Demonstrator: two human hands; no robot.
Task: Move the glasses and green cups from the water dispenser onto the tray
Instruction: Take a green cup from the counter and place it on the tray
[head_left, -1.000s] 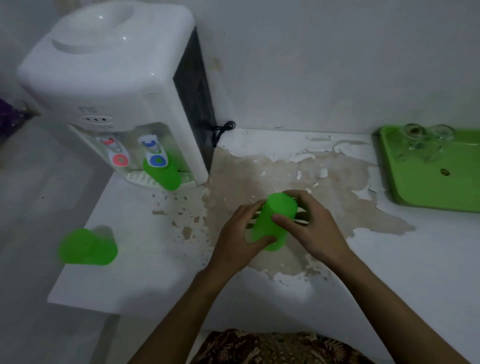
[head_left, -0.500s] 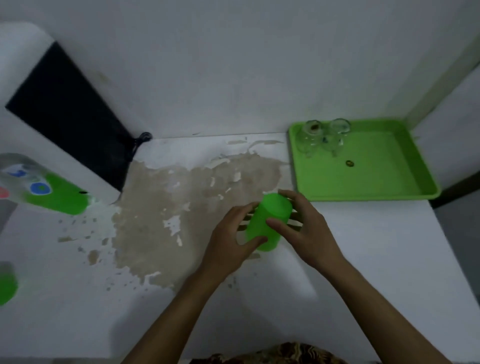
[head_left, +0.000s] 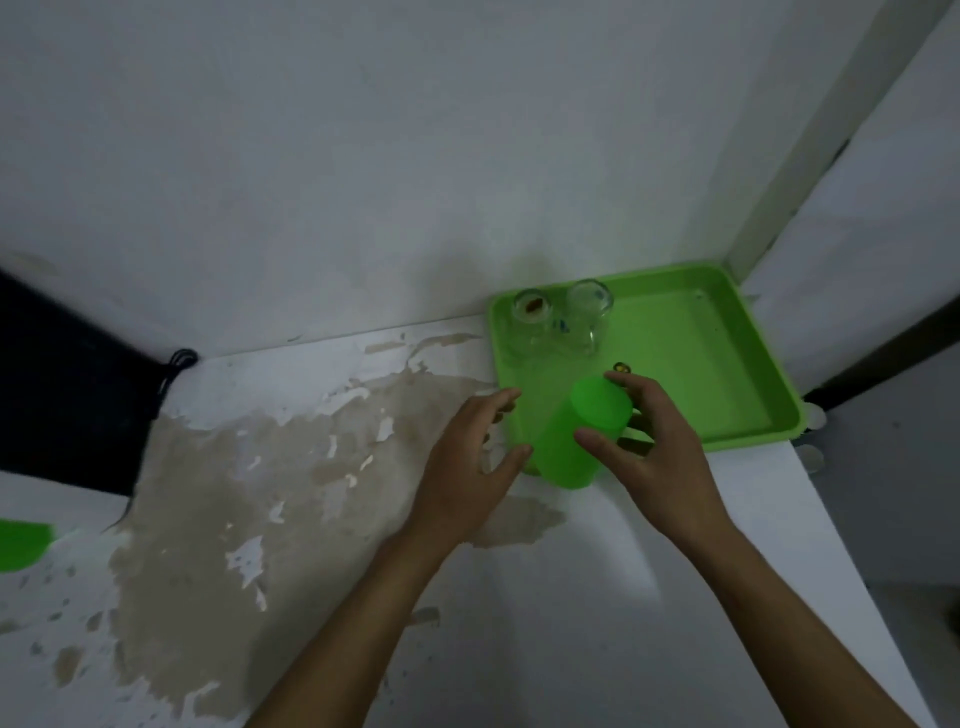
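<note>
A green cup (head_left: 576, 436), held upside down and tilted, hangs over the near left corner of the green tray (head_left: 748, 384). My right hand (head_left: 660, 447) grips the cup from the right, thumb across its side. My left hand (head_left: 472, 457) is just left of the cup with fingers spread; only its thumb tip is near the cup wall. Two clear glasses (head_left: 561, 322) stand at the tray's far left corner. Another green cup (head_left: 21, 543) shows partly at the left edge. The water dispenser's black side (head_left: 67, 389) is at the left.
The white counter (head_left: 623, 597) has a large patch of peeled, brownish surface (head_left: 234, 493) in its middle. A black cord (head_left: 174, 369) hangs by the dispenser. Walls close the back and right; the tray sits in the corner. A small dark object (head_left: 622, 368) lies on the tray.
Both hands carried the green cup to the right, from the middle of the counter to over the tray's near left corner. My left hand has come off the cup and spread its fingers.
</note>
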